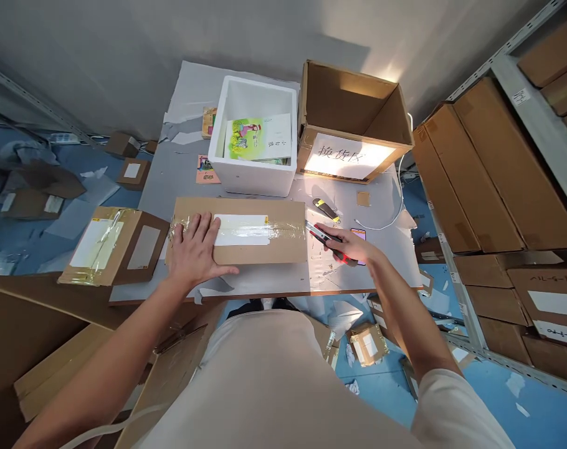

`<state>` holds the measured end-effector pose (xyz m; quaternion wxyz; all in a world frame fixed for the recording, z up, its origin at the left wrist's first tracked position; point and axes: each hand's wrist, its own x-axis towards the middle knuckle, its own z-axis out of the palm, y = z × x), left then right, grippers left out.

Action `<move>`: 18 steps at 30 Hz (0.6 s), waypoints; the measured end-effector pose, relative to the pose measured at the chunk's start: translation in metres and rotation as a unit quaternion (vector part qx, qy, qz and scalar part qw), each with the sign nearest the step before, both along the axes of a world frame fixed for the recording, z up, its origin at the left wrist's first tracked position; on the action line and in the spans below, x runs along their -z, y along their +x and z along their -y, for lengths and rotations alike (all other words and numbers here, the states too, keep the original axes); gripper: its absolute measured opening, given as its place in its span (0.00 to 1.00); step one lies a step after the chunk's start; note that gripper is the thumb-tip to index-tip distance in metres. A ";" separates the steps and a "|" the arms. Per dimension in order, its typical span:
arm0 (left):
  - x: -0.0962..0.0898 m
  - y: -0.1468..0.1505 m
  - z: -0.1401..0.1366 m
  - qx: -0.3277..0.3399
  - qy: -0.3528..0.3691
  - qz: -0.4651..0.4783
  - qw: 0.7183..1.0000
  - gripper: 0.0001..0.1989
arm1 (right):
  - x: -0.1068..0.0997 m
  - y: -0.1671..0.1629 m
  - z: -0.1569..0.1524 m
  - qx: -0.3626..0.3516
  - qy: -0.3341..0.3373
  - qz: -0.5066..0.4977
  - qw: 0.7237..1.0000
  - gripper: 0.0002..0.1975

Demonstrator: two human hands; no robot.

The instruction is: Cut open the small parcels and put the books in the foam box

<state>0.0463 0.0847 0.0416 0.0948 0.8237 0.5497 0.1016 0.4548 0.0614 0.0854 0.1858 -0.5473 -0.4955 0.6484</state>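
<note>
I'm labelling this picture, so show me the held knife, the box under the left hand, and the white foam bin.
Held knife (pixel 318 233), head view: front of its body.
Taped box (pixel 241 230), head view: label on its top.
Foam bin (pixel 258 178), head view: its front wall.

I could pass along the near table (pixel 269 278) strip between left hand (pixel 193 251) and right hand (pixel 349 244); foam box (pixel 258 176) and open carton (pixel 344 103) block the far side. Clearance beneath the knife (pixel 318 233) my feed can't settle.

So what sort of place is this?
Probably a stockroom for parcels: grey metal shelving holds brown cardboard boxes, and a long taped brown cardboard box lies beside a red-and-black utility knife.
</note>
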 end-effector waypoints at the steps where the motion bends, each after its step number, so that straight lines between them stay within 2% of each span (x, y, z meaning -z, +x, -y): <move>1: -0.001 0.001 0.000 -0.005 0.001 -0.001 1.000 0.62 | 0.000 -0.001 -0.001 -0.006 -0.002 0.007 1.000 0.31; 6: -0.003 0.003 -0.004 -0.019 0.008 -0.019 1.000 0.62 | 0.003 0.001 0.014 -0.119 -0.109 -0.016 0.987 0.32; 10: 0.000 0.002 -0.005 -0.014 0.024 -0.028 0.999 0.63 | -0.002 0.015 0.038 -0.110 -0.106 -0.017 0.988 0.32; 13: 0.001 0.001 -0.004 -0.016 0.027 -0.035 0.999 0.62 | -0.014 0.035 0.053 -0.058 -0.086 0.020 0.994 0.36; 15: 0.002 -0.001 -0.003 -0.015 0.033 -0.036 0.999 0.60 | -0.018 0.048 0.060 0.013 -0.056 0.026 0.998 0.38; 18: 0.005 -0.003 -0.002 -0.014 0.048 -0.034 0.998 0.55 | -0.005 0.047 0.062 0.154 0.009 0.013 0.988 0.33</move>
